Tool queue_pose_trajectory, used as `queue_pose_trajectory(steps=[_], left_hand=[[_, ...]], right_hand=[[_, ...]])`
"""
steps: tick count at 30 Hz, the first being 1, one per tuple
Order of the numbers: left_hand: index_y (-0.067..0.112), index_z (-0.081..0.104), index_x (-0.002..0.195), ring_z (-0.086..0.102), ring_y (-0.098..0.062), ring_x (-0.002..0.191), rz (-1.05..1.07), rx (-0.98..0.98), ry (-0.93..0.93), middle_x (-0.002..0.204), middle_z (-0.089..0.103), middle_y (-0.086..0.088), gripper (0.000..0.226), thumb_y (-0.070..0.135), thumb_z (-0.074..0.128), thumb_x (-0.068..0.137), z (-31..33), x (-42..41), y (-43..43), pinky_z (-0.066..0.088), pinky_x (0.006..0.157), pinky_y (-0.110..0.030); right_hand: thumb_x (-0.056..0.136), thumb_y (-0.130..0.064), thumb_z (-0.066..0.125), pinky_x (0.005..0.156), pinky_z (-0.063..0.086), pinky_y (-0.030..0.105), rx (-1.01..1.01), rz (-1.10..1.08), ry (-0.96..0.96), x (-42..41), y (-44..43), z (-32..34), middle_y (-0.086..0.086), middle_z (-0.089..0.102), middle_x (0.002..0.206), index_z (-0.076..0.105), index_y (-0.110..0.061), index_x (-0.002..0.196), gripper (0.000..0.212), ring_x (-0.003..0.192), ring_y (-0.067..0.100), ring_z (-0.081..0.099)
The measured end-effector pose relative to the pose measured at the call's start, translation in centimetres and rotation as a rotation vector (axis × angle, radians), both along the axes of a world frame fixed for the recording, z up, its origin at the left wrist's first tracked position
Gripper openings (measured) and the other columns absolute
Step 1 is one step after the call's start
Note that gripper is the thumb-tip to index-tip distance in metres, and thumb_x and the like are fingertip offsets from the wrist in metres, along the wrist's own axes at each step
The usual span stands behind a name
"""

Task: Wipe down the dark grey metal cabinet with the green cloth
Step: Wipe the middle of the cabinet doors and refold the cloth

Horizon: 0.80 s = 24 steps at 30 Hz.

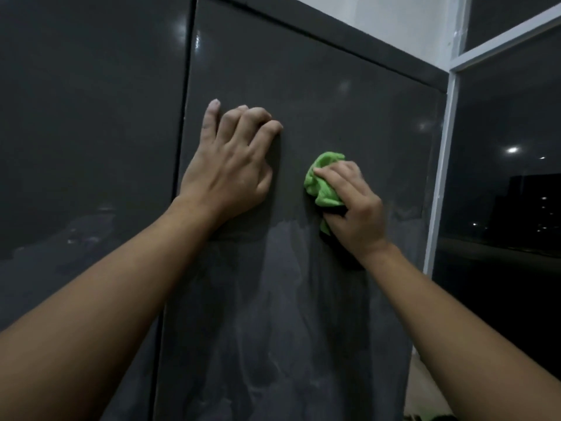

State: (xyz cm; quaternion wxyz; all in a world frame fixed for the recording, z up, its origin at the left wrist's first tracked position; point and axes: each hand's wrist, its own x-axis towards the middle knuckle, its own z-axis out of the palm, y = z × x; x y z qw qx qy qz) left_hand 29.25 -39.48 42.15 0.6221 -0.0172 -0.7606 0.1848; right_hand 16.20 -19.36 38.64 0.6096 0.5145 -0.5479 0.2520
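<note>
The dark grey metal cabinet (303, 86) fills most of the view, and I face its right-hand door panel. My right hand (352, 208) grips a bunched green cloth (323, 180) and presses it against the panel at mid-height. To the left of the cloth, my left hand (230, 165) rests on the same panel, with its fingers bent and their tips on the metal. It holds nothing. Pale dusty streaks cover the panel below both hands; the part above them looks darker and more even.
A glossy dark door panel (91, 132) adjoins on the left, across a vertical seam. A white window frame (440, 189) runs along the cabinet's right edge, with dark glass (510, 192) and distant lights beyond it. A pale wall (394, 22) shows above the cabinet.
</note>
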Motion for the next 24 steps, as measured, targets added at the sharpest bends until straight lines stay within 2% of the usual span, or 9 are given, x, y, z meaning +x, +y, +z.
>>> queue_pose_trajectory(steps=[2,6,8,11,13,14,18,21,24], left_hand=[[0.016,0.043,0.143,0.035,-0.033,0.135,0.025,-0.023,-0.017,0.145,0.042,-0.009,0.060,0.035,0.040,0.086,-0.1,-0.2,0.1,0.011,0.118,-0.061],[0.015,0.040,0.147,0.032,-0.030,0.141,0.041,-0.037,-0.026,0.152,0.038,-0.008,0.062,0.039,0.037,0.089,0.1,-0.3,0.1,0.010,0.117,-0.064],[0.016,0.039,0.147,0.031,-0.029,0.141,0.048,-0.023,-0.021,0.152,0.038,-0.007,0.063,0.041,0.037,0.089,0.0,-0.5,0.1,0.010,0.117,-0.064],[0.017,0.039,0.147,0.031,-0.029,0.141,0.066,-0.022,-0.005,0.152,0.038,-0.006,0.063,0.042,0.036,0.089,-0.1,-0.6,0.1,0.009,0.117,-0.063],[0.017,0.039,0.147,0.031,-0.030,0.140,0.069,-0.019,0.002,0.152,0.038,-0.006,0.063,0.043,0.037,0.090,-0.1,-0.6,0.2,0.009,0.118,-0.063],[0.018,0.039,0.147,0.031,-0.030,0.140,0.074,-0.018,0.006,0.152,0.038,-0.005,0.063,0.043,0.037,0.090,0.0,-0.7,0.2,0.009,0.118,-0.063],[0.018,0.041,0.146,0.033,-0.031,0.138,0.092,-0.017,0.025,0.150,0.039,-0.006,0.062,0.043,0.041,0.089,-0.1,-1.0,0.4,0.010,0.117,-0.062],[0.019,0.041,0.146,0.033,-0.032,0.136,0.098,-0.014,0.022,0.149,0.039,-0.008,0.063,0.045,0.041,0.088,-0.1,-0.9,0.6,0.012,0.117,-0.062],[0.019,0.041,0.145,0.033,-0.034,0.135,0.105,-0.002,0.004,0.148,0.040,-0.009,0.064,0.047,0.042,0.087,-0.1,-0.5,0.9,0.013,0.117,-0.062]], right_hand=[[0.077,0.017,0.069,0.110,0.039,0.034,0.004,0.032,-0.001,-0.5,0.7,-1.8,0.018,0.065,0.116,0.068,0.005,0.118,0.043,0.110,0.040,0.059],[0.072,0.026,0.070,0.099,0.047,0.046,0.254,0.156,-0.097,-0.8,3.4,-2.2,0.019,0.067,0.108,0.071,0.009,0.112,0.042,0.102,0.041,0.061],[0.069,0.027,0.068,0.102,0.047,0.043,0.265,0.178,-0.144,-0.5,5.0,-1.1,0.015,0.070,0.109,0.072,0.007,0.111,0.046,0.106,0.033,0.066],[0.070,0.017,0.065,0.103,0.046,0.023,-0.085,0.107,-0.219,-0.7,5.6,1.3,0.002,0.070,0.117,0.073,-0.004,0.117,0.052,0.114,0.009,0.064],[0.075,0.011,0.066,0.103,0.046,0.019,-0.267,0.060,-0.267,-1.3,4.7,2.0,-0.001,0.069,0.121,0.072,-0.011,0.120,0.051,0.117,0.006,0.062],[0.074,0.010,0.066,0.104,0.046,0.023,-0.277,0.042,-0.252,-1.7,4.1,1.8,0.000,0.069,0.122,0.072,-0.011,0.121,0.052,0.118,0.011,0.062],[0.063,0.018,0.062,0.109,0.043,0.036,-0.001,0.113,-0.112,-2.5,2.9,-1.5,0.011,0.068,0.116,0.072,-0.001,0.117,0.058,0.115,0.031,0.062],[0.061,0.025,0.064,0.104,0.045,0.045,0.272,0.208,-0.080,-2.9,3.2,-4.9,0.015,0.067,0.111,0.073,0.005,0.111,0.055,0.107,0.037,0.061],[0.064,0.029,0.070,0.098,0.048,0.051,0.471,0.265,-0.108,-2.8,4.1,-6.0,0.015,0.068,0.111,0.073,0.006,0.111,0.052,0.107,0.038,0.061]])
